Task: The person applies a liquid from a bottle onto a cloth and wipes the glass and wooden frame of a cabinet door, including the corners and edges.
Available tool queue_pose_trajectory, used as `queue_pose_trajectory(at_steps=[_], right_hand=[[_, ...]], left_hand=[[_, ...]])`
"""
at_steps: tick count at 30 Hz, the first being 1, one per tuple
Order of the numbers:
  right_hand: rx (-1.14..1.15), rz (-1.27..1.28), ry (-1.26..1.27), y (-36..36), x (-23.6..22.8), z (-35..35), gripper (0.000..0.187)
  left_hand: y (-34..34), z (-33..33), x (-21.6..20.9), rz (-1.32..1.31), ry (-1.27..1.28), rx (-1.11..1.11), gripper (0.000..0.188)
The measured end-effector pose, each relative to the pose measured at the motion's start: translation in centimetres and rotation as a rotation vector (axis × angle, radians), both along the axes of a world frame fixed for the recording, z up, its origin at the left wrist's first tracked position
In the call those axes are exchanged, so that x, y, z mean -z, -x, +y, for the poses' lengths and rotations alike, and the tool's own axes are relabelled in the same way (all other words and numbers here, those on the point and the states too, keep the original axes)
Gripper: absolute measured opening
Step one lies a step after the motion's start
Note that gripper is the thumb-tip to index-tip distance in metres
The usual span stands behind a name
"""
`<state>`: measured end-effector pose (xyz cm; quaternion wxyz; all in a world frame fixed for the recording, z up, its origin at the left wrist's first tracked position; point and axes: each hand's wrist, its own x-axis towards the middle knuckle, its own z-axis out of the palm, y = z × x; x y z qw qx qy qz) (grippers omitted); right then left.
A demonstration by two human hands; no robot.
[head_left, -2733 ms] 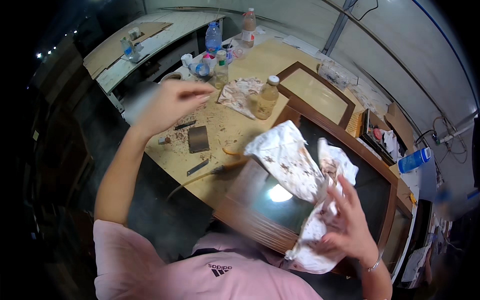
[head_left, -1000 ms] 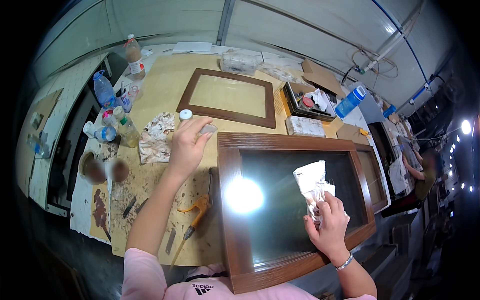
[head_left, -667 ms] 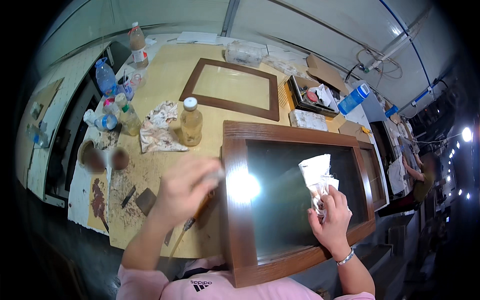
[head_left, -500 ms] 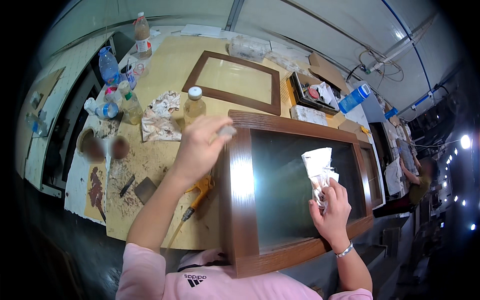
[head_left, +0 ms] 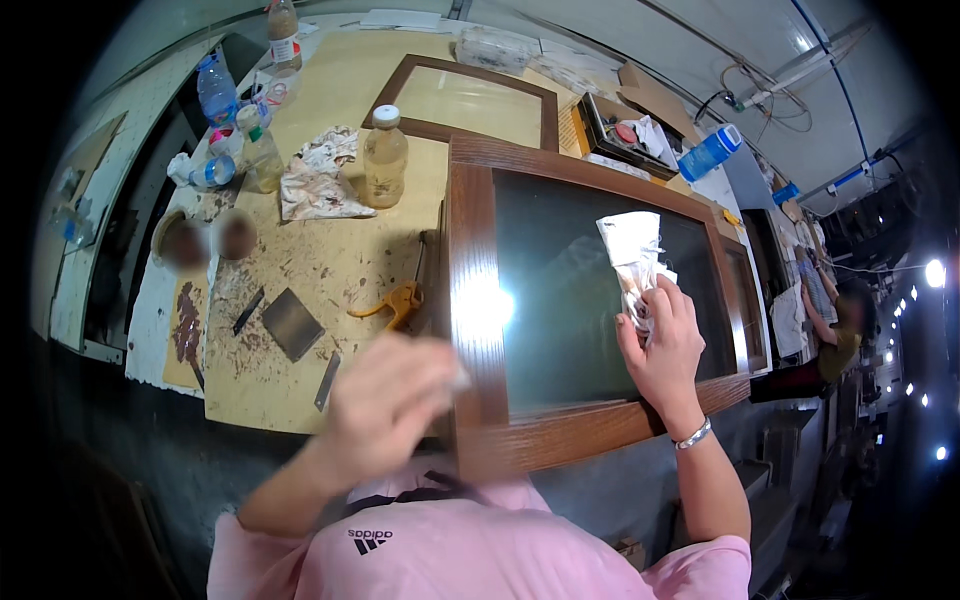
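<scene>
A brown wooden framed glass door (head_left: 478,300) lies in front of me, stacked on another wooden piece. My left hand (head_left: 392,395), blurred by motion, is by the door's near left corner. Its fingers pinch a small whitish pad (head_left: 460,378) against the left frame rail; the pad's kind is unclear. On the right, my right hand (head_left: 668,340) rests over the dark glass with a crumpled, brown-stained white cloth (head_left: 630,240) in its fingers. Beside the door's left edge lies a yellow-handled air gun (head_left: 402,302).
On the worktable (head_left: 240,370) lie a square dark scraper (head_left: 292,325), a stained rag (head_left: 322,185) and a capped bottle of yellowish liquid (head_left: 385,165). A second wooden frame (head_left: 548,125) lies farther back. At far right, another person (head_left: 845,335) works.
My left hand has come down the left rail toward me with the pad. The right hand and cloth keep their place on the glass. The view has tilted, shifting the table upward.
</scene>
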<state>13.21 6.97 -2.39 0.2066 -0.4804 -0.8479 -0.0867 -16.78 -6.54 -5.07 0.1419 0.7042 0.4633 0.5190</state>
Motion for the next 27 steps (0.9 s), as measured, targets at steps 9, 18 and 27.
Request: queue_pose_trajectory(at_steps=[9, 18, 27], right_hand=[[-0.119, 0.019, -0.016, -0.7, 0.2, 0.2, 0.033], [-0.833, 0.124, 0.207, 7.0, -4.2, -8.1, 0.054], [-1.009, -0.366, -0.075, 9.8, -1.3, -11.6, 0.015]], left_hand=[[-3.8, -9.0, -1.6, -0.036, 0.003, -0.117, 0.034], [-3.2, -15.1, -0.6, -0.393, 0.088, -0.408, 0.033], [8.5, -12.5, 7.6, -1.171, 0.117, -0.598, 0.03]])
